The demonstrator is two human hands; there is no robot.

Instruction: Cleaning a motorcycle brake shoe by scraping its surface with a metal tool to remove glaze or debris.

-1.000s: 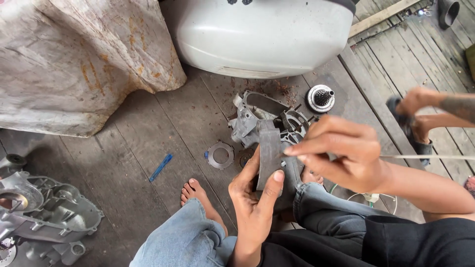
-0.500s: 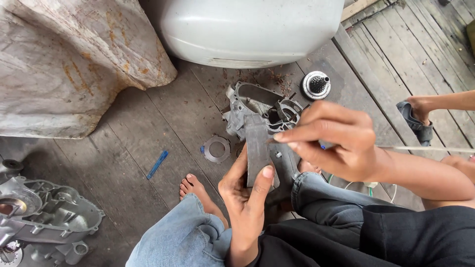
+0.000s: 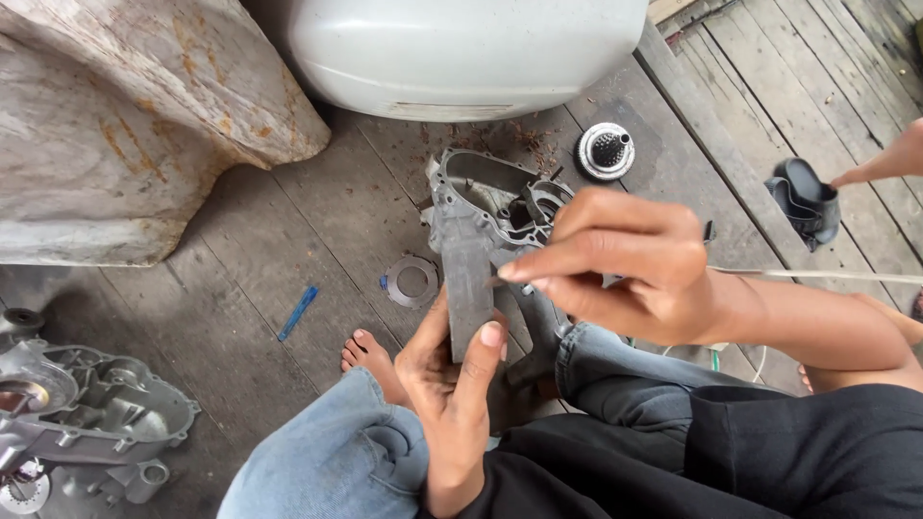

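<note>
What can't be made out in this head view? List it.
- Tool tip in the right hand: hidden by its fingers.
- Lower end of the grey metal casing: covered by the left hand.
- Engine cover: cut off by the left and bottom edges.
- White tank: cut off by the top edge.
- Another person's arm: cut off by the right edge.

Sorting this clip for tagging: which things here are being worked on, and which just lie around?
In hand:
- grey metal casing, gripped by the left hand
- right hand, fingertips pinched at the casing

Lying about:
- flat ring
- blue strip
- round toothed part
- second casing
- black sandal
</note>
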